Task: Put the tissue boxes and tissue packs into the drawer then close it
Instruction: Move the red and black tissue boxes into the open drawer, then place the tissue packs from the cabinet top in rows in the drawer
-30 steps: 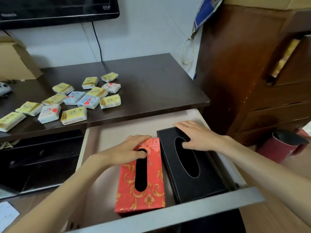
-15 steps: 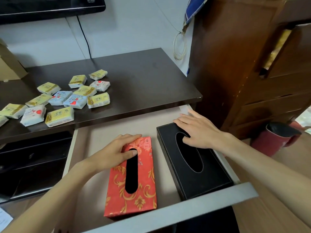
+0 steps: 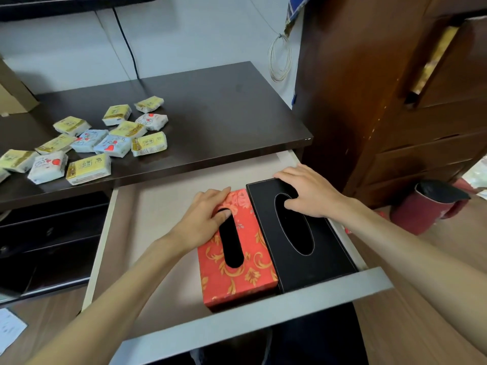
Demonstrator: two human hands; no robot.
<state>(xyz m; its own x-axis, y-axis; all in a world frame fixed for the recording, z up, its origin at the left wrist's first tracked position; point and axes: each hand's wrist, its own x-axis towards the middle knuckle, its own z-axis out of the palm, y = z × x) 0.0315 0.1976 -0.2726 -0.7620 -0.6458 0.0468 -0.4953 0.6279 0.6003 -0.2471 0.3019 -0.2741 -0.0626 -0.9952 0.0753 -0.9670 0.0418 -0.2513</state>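
The pale drawer point(image 3: 253, 321) stands pulled out below the dark table top point(image 3: 224, 114). Inside it, at the right, a red floral tissue box point(image 3: 245, 275) and a black tissue box point(image 3: 324, 262) lie side by side, touching. My left hand point(image 3: 203, 222) grips the red box's far end, thumb in its slot. Over the black box's far end lies my right hand point(image 3: 311, 193), thumb at the slot's edge. Several small tissue packs point(image 3: 89, 146), yellow, blue and white, are scattered on the table top at the left.
A tall brown wooden cabinet point(image 3: 395, 101) stands right of the drawer, with a dark red jug point(image 3: 427, 206) on the floor beside it. A cardboard box point(image 3: 13, 96) sits at the table's far left. The drawer's left half holds nothing.
My left hand has slid the red box to the right until it meets the black box. My right hand has stayed on the black box.
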